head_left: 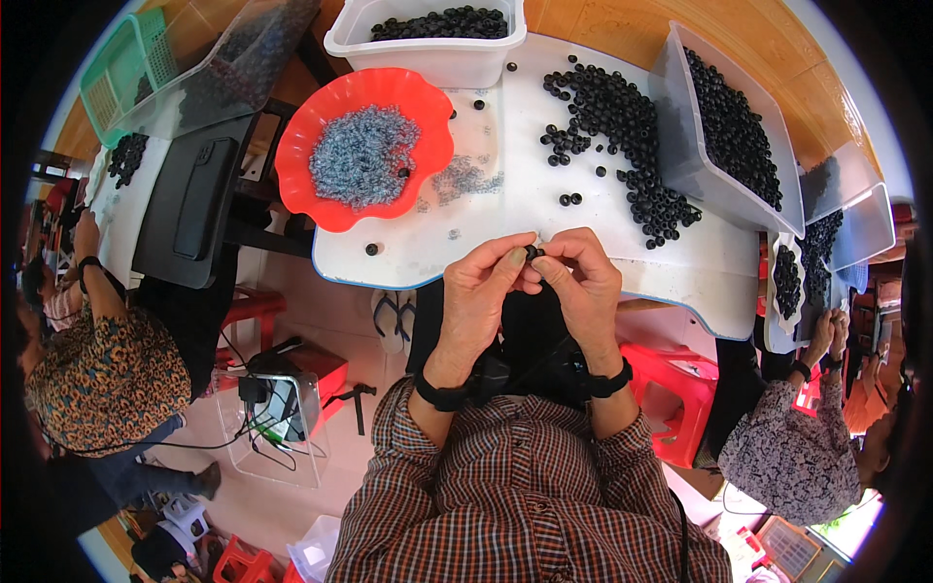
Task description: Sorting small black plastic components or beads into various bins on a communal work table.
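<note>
Just past the near edge of the white table (466, 225), my left hand (483, 291) and my right hand (581, 282) meet fingertip to fingertip. Both are closed in a pinch on one small black round part (534, 253), held over the edge. My fingers hide most of it. Ahead and to the right lies a loose spread of similar black round parts (627, 121), some showing a central hole. To the left, a red scalloped bowl (296, 160) contains a heap of small clear bluish pieces (362, 155); a black part sits on the heap.
A white tub (428, 63) of black parts stands at the back, and a clear bin (680, 146) of them at the right. More clear pieces (466, 178) lie beside the bowl. Co-workers sit left (107, 379) and right (792, 452). Red stools (675, 398) stand below.
</note>
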A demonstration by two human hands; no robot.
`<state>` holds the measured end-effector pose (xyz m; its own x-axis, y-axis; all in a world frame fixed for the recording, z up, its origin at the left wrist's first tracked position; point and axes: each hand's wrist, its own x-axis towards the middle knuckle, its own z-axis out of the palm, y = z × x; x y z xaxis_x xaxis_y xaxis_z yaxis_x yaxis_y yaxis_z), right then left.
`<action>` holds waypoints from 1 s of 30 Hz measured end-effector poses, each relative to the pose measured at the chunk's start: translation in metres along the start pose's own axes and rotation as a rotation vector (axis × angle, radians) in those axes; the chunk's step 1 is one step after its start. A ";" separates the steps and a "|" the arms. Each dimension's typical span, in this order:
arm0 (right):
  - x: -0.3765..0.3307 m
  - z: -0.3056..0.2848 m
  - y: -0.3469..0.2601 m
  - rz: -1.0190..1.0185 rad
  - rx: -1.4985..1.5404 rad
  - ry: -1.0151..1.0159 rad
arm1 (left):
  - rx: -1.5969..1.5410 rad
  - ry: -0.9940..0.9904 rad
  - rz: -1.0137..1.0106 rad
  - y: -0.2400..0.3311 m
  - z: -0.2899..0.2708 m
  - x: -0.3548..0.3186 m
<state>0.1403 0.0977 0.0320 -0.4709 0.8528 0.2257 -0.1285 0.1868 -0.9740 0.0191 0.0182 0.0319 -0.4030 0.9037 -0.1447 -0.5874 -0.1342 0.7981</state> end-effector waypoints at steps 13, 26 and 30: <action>0.005 0.000 -0.022 -0.165 -0.328 -0.055 | 0.116 0.034 0.002 0.008 0.003 -0.004; -0.002 0.004 -0.017 -0.102 -0.349 -0.039 | 0.276 0.108 -0.091 0.003 0.003 -0.002; -0.004 0.003 -0.017 -0.067 -0.288 -0.058 | 0.277 0.087 -0.040 0.001 0.006 -0.001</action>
<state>0.1411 0.0897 0.0480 -0.5200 0.8062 0.2823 0.0883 0.3795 -0.9210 0.0231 0.0193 0.0368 -0.4495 0.8660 -0.2191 -0.3946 0.0276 0.9184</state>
